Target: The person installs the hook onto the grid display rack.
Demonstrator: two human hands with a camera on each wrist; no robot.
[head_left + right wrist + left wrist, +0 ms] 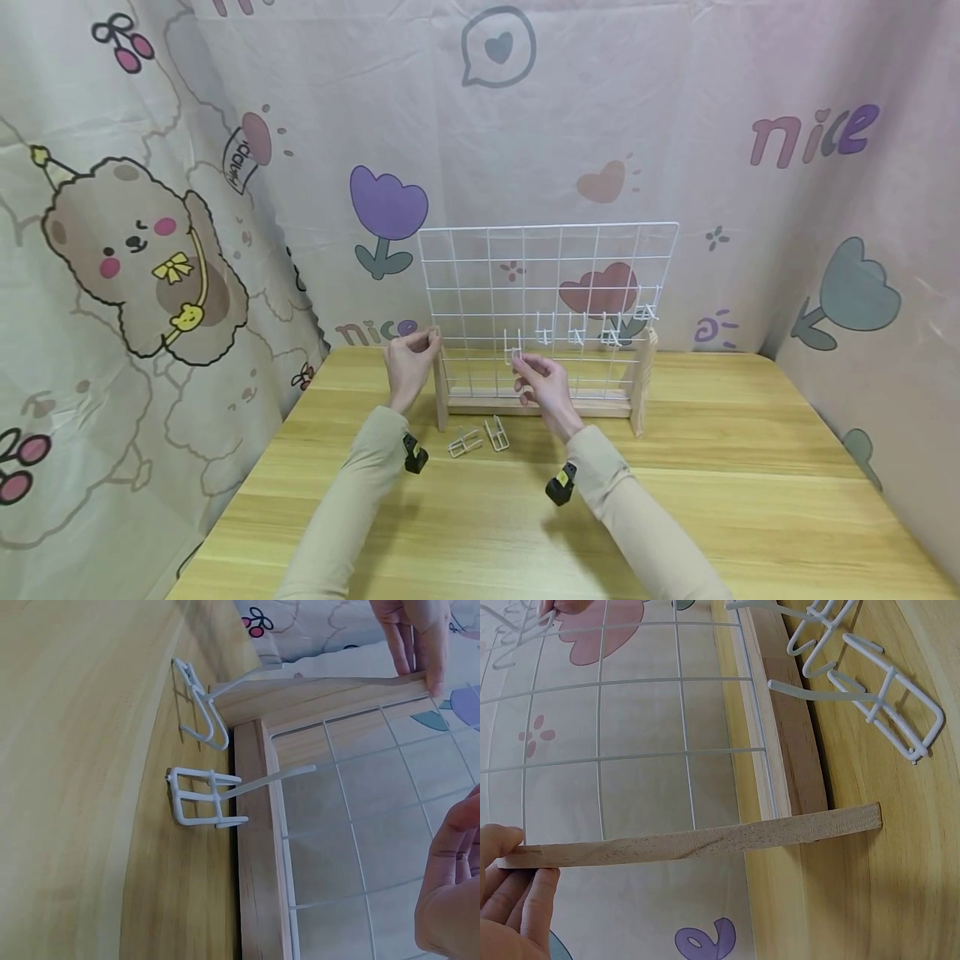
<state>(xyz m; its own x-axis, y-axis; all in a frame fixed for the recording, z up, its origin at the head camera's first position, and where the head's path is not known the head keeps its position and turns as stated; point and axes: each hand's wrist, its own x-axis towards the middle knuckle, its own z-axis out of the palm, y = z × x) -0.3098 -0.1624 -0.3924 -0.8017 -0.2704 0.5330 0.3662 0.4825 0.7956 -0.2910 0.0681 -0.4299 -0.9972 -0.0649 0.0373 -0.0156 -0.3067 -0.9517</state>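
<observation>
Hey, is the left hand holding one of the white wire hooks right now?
No, the left hand pinches the top end of a wooden post on the stand.

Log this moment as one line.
left hand: grips wooden post; right hand: pinches white hook at wire grid; other hooks on grid; two hooks on table

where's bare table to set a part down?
Table: right of the rack and right sleeve; left of the left sleeve; between both sleeves, on the near side of two loose hooks. Crowded: before the rack's left half, where those hooks lie.
</observation>
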